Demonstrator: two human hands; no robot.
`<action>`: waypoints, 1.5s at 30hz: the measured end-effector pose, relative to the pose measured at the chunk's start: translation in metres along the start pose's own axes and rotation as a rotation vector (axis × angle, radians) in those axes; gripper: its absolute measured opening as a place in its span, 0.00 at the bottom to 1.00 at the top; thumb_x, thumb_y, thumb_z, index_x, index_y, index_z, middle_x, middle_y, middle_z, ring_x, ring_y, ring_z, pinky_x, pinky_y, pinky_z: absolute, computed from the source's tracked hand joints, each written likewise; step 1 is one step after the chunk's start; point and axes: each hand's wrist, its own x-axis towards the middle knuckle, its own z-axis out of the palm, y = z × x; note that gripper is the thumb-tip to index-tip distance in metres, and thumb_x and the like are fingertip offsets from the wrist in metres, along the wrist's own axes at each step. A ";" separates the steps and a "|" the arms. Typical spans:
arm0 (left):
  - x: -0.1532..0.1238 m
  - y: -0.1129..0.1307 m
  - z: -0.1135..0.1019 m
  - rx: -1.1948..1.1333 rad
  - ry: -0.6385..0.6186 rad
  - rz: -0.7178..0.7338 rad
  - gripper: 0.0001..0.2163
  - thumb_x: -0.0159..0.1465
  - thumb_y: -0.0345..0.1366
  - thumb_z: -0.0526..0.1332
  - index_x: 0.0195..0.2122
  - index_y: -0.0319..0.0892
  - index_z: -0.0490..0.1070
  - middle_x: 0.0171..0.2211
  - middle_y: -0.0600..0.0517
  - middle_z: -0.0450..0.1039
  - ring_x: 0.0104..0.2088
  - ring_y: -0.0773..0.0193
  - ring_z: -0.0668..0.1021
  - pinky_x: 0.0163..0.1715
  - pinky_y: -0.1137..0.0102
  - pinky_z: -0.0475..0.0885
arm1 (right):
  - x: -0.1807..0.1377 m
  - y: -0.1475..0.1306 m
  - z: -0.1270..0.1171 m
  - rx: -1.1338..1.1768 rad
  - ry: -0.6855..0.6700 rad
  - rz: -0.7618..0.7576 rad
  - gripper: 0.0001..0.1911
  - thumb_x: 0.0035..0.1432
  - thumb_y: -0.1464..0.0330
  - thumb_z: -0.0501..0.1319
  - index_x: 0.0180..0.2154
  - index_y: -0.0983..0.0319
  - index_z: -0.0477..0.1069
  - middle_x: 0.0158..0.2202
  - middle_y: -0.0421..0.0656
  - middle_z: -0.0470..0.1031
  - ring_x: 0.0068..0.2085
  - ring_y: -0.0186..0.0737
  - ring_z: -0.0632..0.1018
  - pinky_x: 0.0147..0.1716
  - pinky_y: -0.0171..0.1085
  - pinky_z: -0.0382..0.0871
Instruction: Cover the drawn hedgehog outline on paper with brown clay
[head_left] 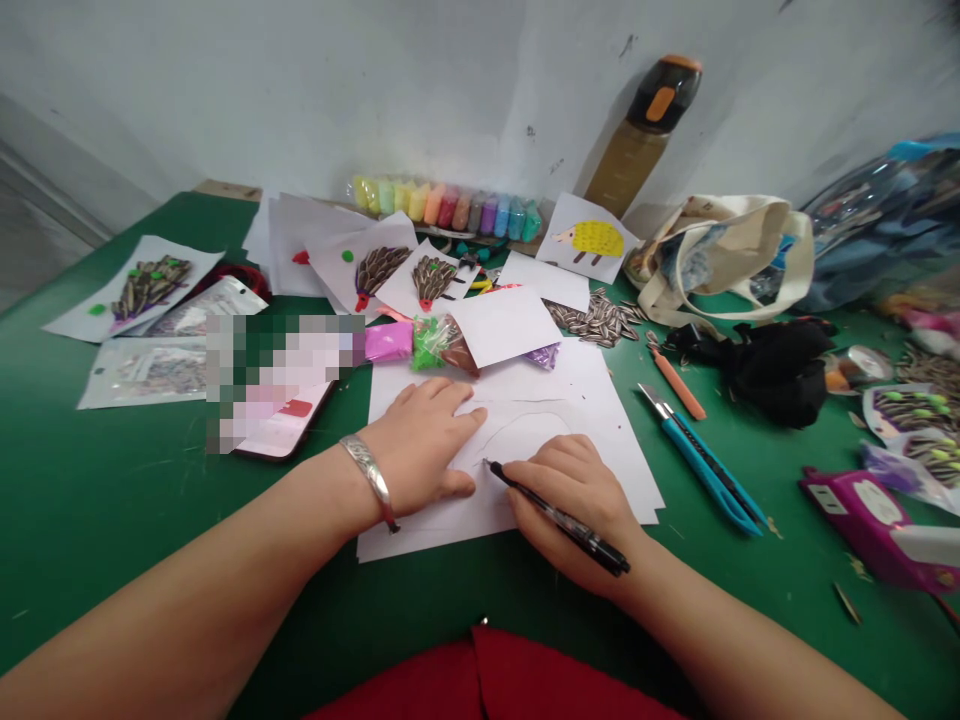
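White paper [600,430] lies on the green table in front of me, with a thin curved outline drawn on it. My left hand [424,450] rests on the paper's left part, fingers spread, holding nothing. A silver bracelet [369,480] circles that wrist. In my right hand [581,495] is a black pen [570,522], gripped with its tip down at the left end of the drawn curve. Just beyond the paper are a pink packet [390,341], a green packet [427,343] and a smaller blank white sheet [504,328].
A phone [289,425], partly pixelated, lies left. On the right are a blue utility knife [709,470], an orange stick-like tool [679,385], a black cloth item [780,375] and a purple device [874,530]. Behind stand a bottle [637,140], clay packets [448,208] and loose sunflower seeds [596,318].
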 end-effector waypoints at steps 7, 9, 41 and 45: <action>0.000 -0.001 0.000 0.018 -0.004 0.001 0.27 0.55 0.45 0.66 0.54 0.40 0.68 0.59 0.38 0.62 0.57 0.42 0.65 0.54 0.52 0.62 | 0.001 -0.001 0.001 0.001 -0.007 -0.011 0.11 0.59 0.73 0.59 0.44 0.60 0.71 0.30 0.41 0.74 0.34 0.39 0.72 0.37 0.43 0.61; 0.000 0.000 -0.001 0.013 -0.010 0.000 0.27 0.55 0.45 0.66 0.54 0.39 0.67 0.59 0.38 0.62 0.57 0.42 0.65 0.54 0.52 0.62 | 0.000 -0.001 0.001 -0.007 0.009 0.006 0.11 0.58 0.73 0.59 0.44 0.60 0.71 0.30 0.41 0.74 0.34 0.39 0.72 0.37 0.43 0.62; 0.001 -0.002 -0.001 0.035 -0.038 -0.012 0.28 0.56 0.45 0.65 0.56 0.40 0.66 0.61 0.39 0.60 0.58 0.43 0.64 0.55 0.52 0.62 | -0.014 0.075 -0.061 -0.314 0.358 0.271 0.17 0.61 0.69 0.57 0.51 0.56 0.71 0.42 0.44 0.78 0.43 0.48 0.79 0.50 0.50 0.70; 0.000 -0.003 0.000 0.023 -0.046 -0.016 0.29 0.56 0.45 0.64 0.58 0.41 0.65 0.62 0.40 0.59 0.60 0.44 0.62 0.57 0.54 0.60 | -0.018 0.099 -0.077 -0.500 0.096 0.210 0.26 0.52 0.75 0.55 0.54 0.59 0.67 0.40 0.45 0.77 0.45 0.50 0.77 0.57 0.55 0.63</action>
